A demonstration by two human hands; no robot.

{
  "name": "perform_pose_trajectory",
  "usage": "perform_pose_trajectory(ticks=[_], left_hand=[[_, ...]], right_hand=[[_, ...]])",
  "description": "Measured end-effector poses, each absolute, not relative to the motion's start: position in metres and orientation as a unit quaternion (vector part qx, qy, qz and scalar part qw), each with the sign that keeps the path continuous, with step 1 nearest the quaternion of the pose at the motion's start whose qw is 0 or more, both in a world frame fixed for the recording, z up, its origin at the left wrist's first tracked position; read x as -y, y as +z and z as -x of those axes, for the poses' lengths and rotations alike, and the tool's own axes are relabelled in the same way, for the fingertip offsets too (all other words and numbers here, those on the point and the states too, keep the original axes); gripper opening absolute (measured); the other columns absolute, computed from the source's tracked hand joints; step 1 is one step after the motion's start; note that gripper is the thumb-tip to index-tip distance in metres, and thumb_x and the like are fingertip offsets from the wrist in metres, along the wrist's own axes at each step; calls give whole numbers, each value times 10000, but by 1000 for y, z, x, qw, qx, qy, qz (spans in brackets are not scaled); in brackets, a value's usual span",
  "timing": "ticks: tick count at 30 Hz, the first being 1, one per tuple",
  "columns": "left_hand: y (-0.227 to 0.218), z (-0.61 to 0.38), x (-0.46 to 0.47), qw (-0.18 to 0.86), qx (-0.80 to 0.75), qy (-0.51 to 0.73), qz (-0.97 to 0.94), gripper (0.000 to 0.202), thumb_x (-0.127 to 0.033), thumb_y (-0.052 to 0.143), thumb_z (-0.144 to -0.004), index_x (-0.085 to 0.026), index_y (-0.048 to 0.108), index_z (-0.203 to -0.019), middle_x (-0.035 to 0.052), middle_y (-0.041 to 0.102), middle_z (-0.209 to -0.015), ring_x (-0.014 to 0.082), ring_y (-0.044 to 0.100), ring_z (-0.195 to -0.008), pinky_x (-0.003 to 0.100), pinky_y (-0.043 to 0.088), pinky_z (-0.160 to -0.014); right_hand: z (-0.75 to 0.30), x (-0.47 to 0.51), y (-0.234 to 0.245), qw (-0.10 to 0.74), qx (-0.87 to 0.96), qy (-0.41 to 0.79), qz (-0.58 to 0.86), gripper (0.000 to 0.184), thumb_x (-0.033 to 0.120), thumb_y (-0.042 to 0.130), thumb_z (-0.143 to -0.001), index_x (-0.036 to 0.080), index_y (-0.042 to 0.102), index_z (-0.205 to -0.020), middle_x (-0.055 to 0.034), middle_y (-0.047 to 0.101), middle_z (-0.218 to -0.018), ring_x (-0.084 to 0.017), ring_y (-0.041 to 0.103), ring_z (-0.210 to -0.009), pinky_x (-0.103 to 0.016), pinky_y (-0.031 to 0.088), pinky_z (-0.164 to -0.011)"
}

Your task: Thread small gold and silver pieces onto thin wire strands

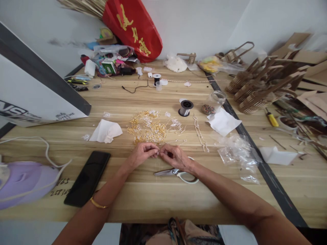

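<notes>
My left hand [143, 154] and my right hand [175, 156] meet over the wooden table, fingertips pinched close together. Between them is a tiny shiny piece, too small to name. Just beyond lies a heap of gold and silver jewelry findings [155, 131], with clear and silver bits [176, 125] at its right. A short chain [176, 141] stretches out from near my right hand. Scissors [176, 172] with pale handles lie partly under my right wrist. Farther right rests a beaded chain [199, 132] in a long loop.
A black phone [88, 178] lies beside my left forearm. Beyond the heap stand a wire spool [186, 108] and a glass jar [214, 102] of beads. Plastic bags [237, 153], white paper [223, 121], a crumpled tissue [106, 131] and small woven baskets [260, 85] surround the work area.
</notes>
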State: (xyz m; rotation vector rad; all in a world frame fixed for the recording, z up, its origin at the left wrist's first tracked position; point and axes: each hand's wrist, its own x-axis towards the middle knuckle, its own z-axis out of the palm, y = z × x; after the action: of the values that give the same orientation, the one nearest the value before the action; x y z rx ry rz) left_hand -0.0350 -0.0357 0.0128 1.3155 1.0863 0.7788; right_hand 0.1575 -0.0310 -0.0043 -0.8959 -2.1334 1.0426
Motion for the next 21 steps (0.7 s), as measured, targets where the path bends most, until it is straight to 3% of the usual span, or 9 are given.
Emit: perform_pose_trajectory(ticks=[21], left_hand=[[11, 37, 35, 626, -452, 331, -542, 260, -259, 743, -667, -108, 657, -860, 36, 689, -749, 122, 632, -677, 252, 517, -680]], right_hand=[[-157, 30, -4, 310, 804, 376, 339, 138, 251, 513, -862, 146, 584, -804, 51, 471, -550, -59, 395, -464, -156, 316, -462]])
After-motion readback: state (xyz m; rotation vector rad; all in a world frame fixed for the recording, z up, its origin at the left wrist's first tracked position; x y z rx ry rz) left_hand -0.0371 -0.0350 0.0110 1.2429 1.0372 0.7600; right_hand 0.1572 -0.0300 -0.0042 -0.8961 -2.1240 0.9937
